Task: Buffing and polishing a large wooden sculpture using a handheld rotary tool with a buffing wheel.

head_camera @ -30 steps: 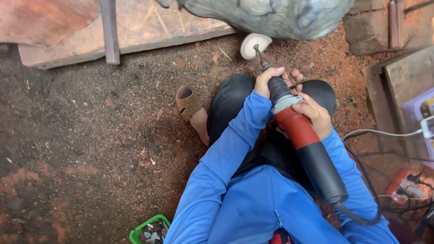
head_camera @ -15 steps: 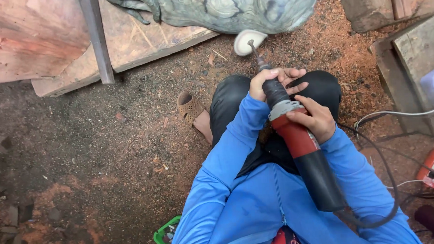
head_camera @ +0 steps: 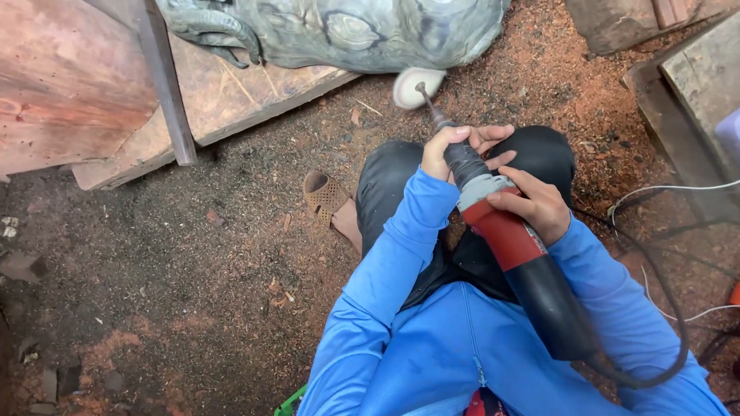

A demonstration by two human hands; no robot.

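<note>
Over the person's lap, the red-and-black rotary grinder runs long, pointing up and away to the left, its white sanding wheel just under the grey carved figure. Left hand is wrapped tight around the neck, nearer the wheel; right hand clamps the red body behind. Sawdust ground all around.

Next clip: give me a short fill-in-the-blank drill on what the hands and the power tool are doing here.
1. The left hand grips the tool's black ____ end.
2. The right hand rests on the grinder where its grey collar meets the ____ body.
3. The white polishing wheel sits at the lower edge of the grey-green ____.
4. The person's sleeves are ____.

Missing words: front; red; carving; blue
</note>
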